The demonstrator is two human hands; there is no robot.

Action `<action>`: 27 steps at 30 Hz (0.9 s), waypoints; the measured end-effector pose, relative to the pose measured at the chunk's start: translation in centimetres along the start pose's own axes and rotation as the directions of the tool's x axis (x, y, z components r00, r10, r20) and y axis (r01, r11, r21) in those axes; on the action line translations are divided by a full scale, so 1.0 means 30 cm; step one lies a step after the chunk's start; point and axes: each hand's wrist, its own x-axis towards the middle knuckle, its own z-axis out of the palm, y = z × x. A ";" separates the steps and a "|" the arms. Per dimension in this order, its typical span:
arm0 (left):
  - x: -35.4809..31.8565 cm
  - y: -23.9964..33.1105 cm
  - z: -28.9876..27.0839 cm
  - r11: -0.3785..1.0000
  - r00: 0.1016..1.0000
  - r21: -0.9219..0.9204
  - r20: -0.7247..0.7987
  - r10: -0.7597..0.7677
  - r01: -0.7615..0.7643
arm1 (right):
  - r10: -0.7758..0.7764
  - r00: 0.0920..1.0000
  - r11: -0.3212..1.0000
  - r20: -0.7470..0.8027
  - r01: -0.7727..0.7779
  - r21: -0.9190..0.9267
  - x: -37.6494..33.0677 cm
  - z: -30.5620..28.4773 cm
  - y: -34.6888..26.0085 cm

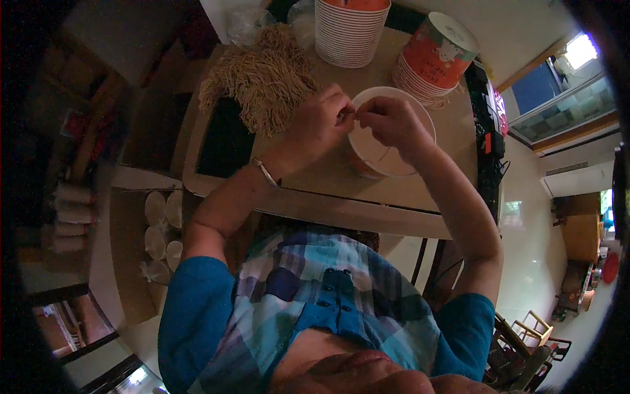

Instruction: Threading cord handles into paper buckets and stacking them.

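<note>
The white-lined tub [367, 144] is standing mouth up, its long axis upright. It is sitting near the counter's [315, 172] front edge, bare surface lying to either side, the orange tub stack [430, 60] rising behind. Above its left rim, the left hand [326, 113] and right hand [392, 123] are meeting, fingertips pinching something too small to tell. A thin strand [385, 155] is showing below the right hand.

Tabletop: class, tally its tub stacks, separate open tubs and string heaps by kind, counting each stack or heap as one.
Tub stacks: 2
Open tub: 1
String heap: 1
Total: 4
</note>
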 end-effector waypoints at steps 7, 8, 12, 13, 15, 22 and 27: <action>0.017 -0.052 -0.012 0.965 0.995 -0.253 0.094 -0.045 0.067 | 0.047 0.997 0.991 0.067 -0.055 0.124 -0.017 -0.003 -0.022; 0.019 -0.051 -0.014 0.944 0.992 -0.312 0.105 -0.075 0.105 | 0.047 0.997 0.991 0.065 -0.055 0.125 -0.015 -0.008 -0.017; 0.025 -0.068 -0.018 0.904 0.983 -0.402 0.164 -0.087 0.147 | 0.039 0.994 0.989 0.104 -0.053 0.139 -0.004 -0.014 0.000; 0.027 -0.072 -0.019 0.904 0.983 -0.402 0.164 -0.088 0.148 | 0.029 0.993 0.988 0.112 -0.045 0.148 -0.003 -0.014 0.002; 0.029 -0.077 -0.021 0.813 0.942 -0.496 0.283 -0.180 0.304 | 0.021 0.994 0.988 0.107 -0.037 0.150 -0.006 -0.007 -0.007; 0.028 -0.097 -0.016 0.785 0.939 -0.533 0.295 -0.177 0.316 | -0.030 0.998 0.996 0.063 0.024 0.091 -0.011 0.006 -0.008; 0.031 -0.113 -0.015 0.698 0.895 -0.577 0.384 -0.226 0.424 | -0.030 0.998 0.996 0.047 0.027 0.080 -0.014 0.008 -0.013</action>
